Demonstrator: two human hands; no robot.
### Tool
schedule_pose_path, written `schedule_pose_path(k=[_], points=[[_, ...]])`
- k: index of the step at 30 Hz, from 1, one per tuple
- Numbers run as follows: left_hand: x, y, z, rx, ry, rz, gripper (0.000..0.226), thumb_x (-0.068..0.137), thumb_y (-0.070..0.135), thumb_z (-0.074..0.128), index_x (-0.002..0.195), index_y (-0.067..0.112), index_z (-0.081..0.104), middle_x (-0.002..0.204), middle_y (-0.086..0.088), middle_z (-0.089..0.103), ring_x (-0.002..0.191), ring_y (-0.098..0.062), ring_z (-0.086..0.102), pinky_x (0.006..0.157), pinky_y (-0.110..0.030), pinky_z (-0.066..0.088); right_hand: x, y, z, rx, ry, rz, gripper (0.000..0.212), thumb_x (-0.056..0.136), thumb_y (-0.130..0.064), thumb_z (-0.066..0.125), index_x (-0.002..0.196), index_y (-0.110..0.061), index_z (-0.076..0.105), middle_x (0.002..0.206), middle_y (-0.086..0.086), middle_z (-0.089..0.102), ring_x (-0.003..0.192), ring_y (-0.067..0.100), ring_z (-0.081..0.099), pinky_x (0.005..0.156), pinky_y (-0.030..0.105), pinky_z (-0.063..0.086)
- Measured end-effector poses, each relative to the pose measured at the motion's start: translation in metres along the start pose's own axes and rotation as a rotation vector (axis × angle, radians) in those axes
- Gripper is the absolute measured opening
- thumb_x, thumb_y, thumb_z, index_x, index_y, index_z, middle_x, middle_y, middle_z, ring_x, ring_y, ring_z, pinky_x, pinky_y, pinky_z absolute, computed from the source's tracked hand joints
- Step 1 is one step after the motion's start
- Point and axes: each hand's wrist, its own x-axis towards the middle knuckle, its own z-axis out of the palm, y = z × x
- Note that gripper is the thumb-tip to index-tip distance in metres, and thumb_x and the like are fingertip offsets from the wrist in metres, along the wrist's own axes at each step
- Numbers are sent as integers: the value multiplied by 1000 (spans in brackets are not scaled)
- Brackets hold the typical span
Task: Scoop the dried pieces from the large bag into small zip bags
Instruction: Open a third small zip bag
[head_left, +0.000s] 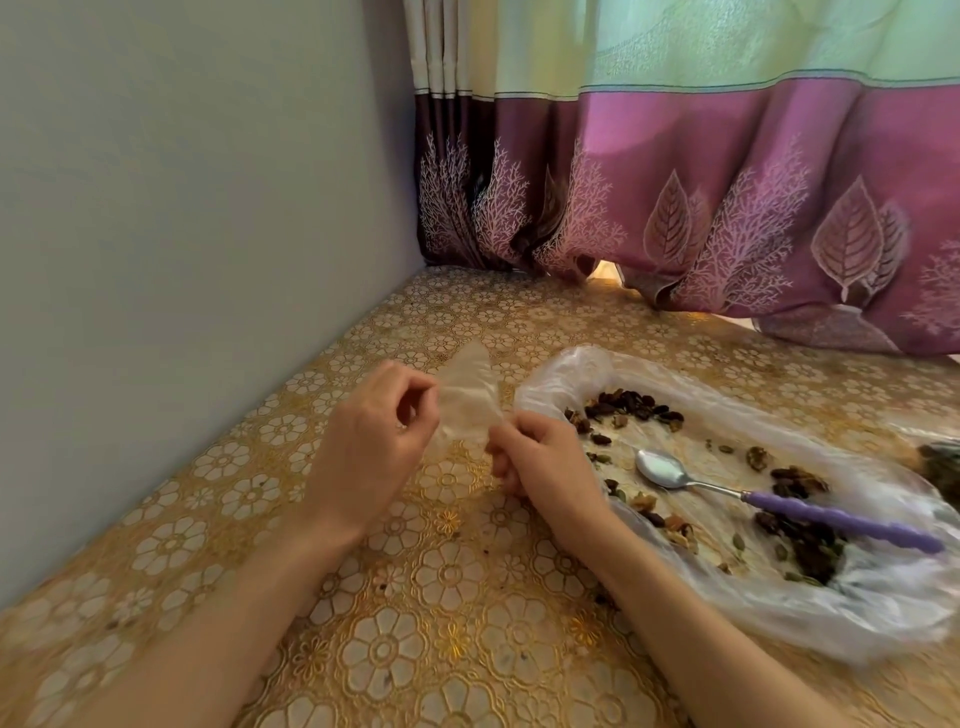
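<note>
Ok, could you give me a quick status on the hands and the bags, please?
Left hand and right hand both pinch the small bag, empty. Spoon lies idle in the large bag among the dried pieces. Nothing in the way.

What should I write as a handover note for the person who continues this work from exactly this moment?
Left hand: pinches one side of a small clear plastic zip bag, held above the table.
Right hand: pinches the other side of the same bag; both have a grip on it.
The small bag looks empty.
Large clear plastic bag: lies open and flat on the gold flower-patterned tablecloth, on the right, with dried pieces scattered inside.
Metal spoon with purple handle: rests inside the large bag, untouched.
Left to do: open the small bag, take the spoon, scoop pieces in.
</note>
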Motion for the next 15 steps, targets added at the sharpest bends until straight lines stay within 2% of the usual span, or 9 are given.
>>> schedule_pose_path(k=[4, 6, 8, 11, 13, 15], points=[[-1, 0, -4, 77, -57, 92, 8, 85, 2, 60, 93, 2, 62, 74, -3, 62, 57, -6, 54, 60, -17, 48, 2, -6, -1, 171, 83, 123, 34, 91, -18, 52, 57, -13, 55, 47, -3, 53, 40, 6, 44, 45, 21, 36], [-2, 1, -3, 118, -126, 147, 14, 85, 1, 61, 99, 2, 62, 75, -3, 63, 58, -6, 55, 56, -20, 51, 2, -9, 0, 186, 135, 185, 47, 93, -25, 51, 47, -15, 47, 42, -2, 46, 38, 9, 39, 43, 23, 31], [-3, 3, 0, 156, -186, 171, 21, 86, 4, 60, 107, 4, 61, 76, -2, 63, 60, -8, 58, 56, -23, 53, 2, -13, 2, 206, 156, 256, 51, 93, -33, 52, 46, -16, 42, 40, -3, 39, 36, 11, 32, 43, 24, 27], [-4, 3, 4, 196, -232, 174, 27, 89, 11, 55, 116, 7, 58, 81, -5, 64, 66, -17, 62, 59, -35, 55, 2, -21, 1, 357, 127, 317, 44, 93, -33, 52, 55, -11, 55, 38, -5, 40, 31, 6, 31, 34, 18, 23], [-5, 1, 7, 193, -259, 152, 33, 91, 15, 54, 123, 9, 54, 85, -4, 62, 70, -18, 61, 65, -36, 55, 2, -26, -3, 396, 127, 262, 35, 95, -27, 51, 71, -6, 65, 40, -4, 47, 31, 5, 34, 32, 17, 25], [-5, 0, 10, 159, -281, 126, 36, 91, 17, 54, 126, 12, 51, 85, 1, 59, 72, -13, 58, 69, -31, 53, 3, -27, -5, 316, 151, 186, 25, 95, -21, 52, 80, -8, 68, 49, -2, 57, 35, 4, 42, 35, 16, 31]])
